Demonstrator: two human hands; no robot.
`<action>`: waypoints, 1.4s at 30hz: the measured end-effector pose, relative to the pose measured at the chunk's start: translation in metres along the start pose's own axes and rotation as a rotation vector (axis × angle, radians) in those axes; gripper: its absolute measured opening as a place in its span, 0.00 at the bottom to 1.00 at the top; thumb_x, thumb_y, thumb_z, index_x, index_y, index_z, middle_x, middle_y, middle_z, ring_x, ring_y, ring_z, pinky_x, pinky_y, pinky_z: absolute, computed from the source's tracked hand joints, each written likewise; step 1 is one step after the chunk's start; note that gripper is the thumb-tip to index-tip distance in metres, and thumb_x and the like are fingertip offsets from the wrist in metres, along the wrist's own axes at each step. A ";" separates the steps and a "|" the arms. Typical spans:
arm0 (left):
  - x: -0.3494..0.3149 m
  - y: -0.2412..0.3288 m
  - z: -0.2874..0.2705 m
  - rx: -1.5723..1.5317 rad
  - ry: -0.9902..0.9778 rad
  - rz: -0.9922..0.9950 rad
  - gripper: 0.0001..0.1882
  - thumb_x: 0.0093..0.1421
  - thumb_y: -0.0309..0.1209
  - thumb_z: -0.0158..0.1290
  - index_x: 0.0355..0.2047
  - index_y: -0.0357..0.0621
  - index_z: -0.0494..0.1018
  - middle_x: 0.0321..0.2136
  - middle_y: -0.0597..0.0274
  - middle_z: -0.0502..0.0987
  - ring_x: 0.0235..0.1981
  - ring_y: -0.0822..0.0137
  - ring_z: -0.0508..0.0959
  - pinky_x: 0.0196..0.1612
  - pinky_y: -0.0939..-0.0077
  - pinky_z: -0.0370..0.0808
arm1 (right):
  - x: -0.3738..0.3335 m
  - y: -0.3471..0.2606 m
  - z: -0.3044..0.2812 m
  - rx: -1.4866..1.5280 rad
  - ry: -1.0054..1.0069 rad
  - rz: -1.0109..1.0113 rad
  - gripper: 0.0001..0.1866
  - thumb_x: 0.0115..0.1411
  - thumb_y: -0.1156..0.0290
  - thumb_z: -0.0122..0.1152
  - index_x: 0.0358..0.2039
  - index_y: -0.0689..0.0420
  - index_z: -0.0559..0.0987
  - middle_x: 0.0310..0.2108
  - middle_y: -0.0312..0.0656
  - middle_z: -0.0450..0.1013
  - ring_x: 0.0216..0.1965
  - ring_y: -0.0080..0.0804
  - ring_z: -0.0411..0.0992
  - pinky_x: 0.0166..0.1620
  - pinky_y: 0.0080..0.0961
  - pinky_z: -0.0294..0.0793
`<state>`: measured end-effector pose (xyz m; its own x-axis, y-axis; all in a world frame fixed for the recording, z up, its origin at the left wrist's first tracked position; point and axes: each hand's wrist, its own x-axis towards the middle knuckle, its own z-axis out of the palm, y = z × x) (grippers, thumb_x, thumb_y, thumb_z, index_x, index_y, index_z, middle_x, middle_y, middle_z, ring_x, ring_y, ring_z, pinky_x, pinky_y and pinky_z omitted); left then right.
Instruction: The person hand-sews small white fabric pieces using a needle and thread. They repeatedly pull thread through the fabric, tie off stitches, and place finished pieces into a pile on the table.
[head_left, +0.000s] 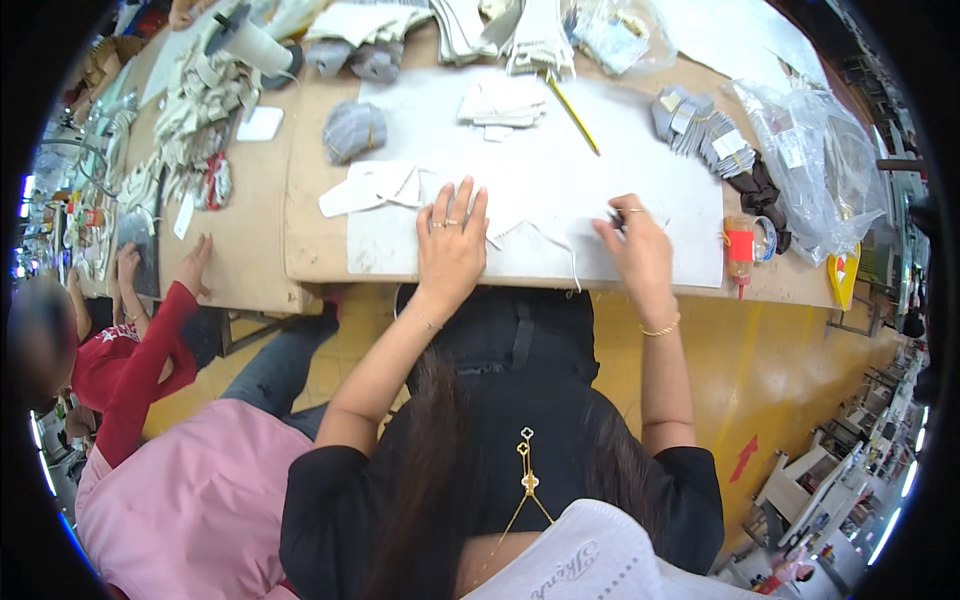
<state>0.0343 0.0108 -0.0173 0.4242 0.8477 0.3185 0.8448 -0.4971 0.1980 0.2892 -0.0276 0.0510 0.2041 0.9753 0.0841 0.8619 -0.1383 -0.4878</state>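
Observation:
My left hand [452,238] lies flat on the white sheet [640,150], fingers stretched out. Next to its fingertips is a white fabric piece [352,192]. From beside this hand a thin white strip [545,233] runs right and hangs over the table edge. My right hand [642,250] is raised a little at the right of the strip. Its fingers are closed around a small dark object [617,220], too blurred to name. Ahead of the hands are a stack of white fabric pieces [500,103] and a yellow pencil-like stick [573,115].
Grey bundles [354,131] and tied grey pieces [703,130] flank the sheet. At right are an orange-labelled bottle [739,248], a clear plastic bag [815,170] and a yellow tool [843,277]. A thread cone [253,45] stands far left. A co-worker in pink [190,490] sits close at left.

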 end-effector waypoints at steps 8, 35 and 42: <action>0.003 -0.005 -0.001 -0.218 0.139 0.049 0.26 0.66 0.32 0.54 0.64 0.42 0.67 0.66 0.46 0.62 0.62 0.44 0.63 0.64 0.53 0.61 | 0.052 -0.062 0.064 0.130 0.102 -0.388 0.23 0.55 0.66 0.72 0.51 0.56 0.80 0.53 0.47 0.74 0.52 0.47 0.74 0.54 0.38 0.74; 0.264 -0.065 0.047 -0.317 0.179 -0.198 0.27 0.56 0.47 0.62 0.45 0.34 0.79 0.45 0.37 0.78 0.49 0.42 0.77 0.56 0.50 0.71 | -0.065 0.033 -0.027 0.216 -0.825 0.025 0.17 0.62 0.56 0.67 0.33 0.60 0.84 0.26 0.46 0.81 0.28 0.34 0.79 0.35 0.33 0.77; 0.288 -0.037 0.047 -0.165 0.198 -0.220 0.09 0.54 0.28 0.57 0.36 0.45 0.81 0.41 0.49 0.80 0.48 0.51 0.78 0.53 0.56 0.72 | -0.179 0.114 0.061 0.177 -0.484 0.538 0.41 0.59 0.48 0.70 0.59 0.71 0.72 0.53 0.65 0.74 0.54 0.53 0.75 0.54 0.37 0.74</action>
<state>0.1405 0.2826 0.0235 0.1525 0.8935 0.4223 0.8381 -0.3434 0.4239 0.3221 -0.2076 -0.0728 0.3146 0.7528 -0.5782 0.6046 -0.6285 -0.4893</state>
